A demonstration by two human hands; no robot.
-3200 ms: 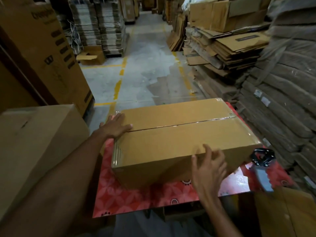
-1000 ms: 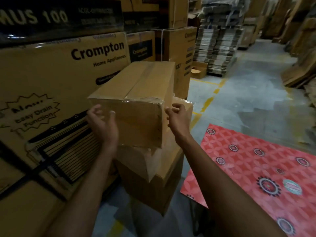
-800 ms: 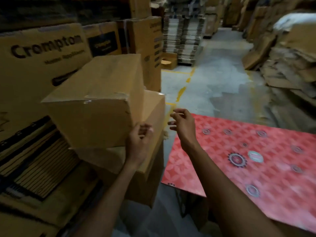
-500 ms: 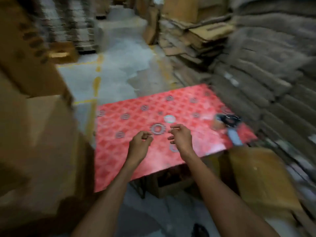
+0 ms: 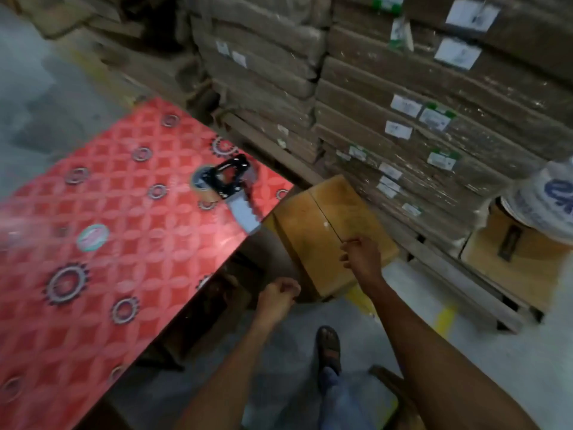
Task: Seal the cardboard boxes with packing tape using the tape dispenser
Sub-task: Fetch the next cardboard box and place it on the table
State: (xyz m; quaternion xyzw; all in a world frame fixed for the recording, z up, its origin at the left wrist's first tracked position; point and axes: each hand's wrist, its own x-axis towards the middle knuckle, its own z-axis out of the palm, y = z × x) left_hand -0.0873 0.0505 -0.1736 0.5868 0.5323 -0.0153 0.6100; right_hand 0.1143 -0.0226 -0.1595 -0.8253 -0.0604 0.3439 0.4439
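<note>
**Tape dispenser and surroundings.** The tape dispenser (image 5: 231, 184), black-framed with a pale toothed blade end, lay on the red patterned table (image 5: 124, 243) near its far right edge, the blade end reaching the rim, well apart from both hands. Just beside that edge a closed cardboard box (image 5: 313, 231) stood on the floor, its centre seam showing. The right hand (image 5: 361, 257) hung over the box's near part, fingers curled inward, holding nothing. The left hand (image 5: 276, 297), lower and nearer the table, was drawn into a loose fist, likewise empty. Behind the box rose stacks of bundled flat cardboard (image 5: 403, 119) bearing white labels. A sandalled foot (image 5: 328, 349) stood on the grey floor.
</note>
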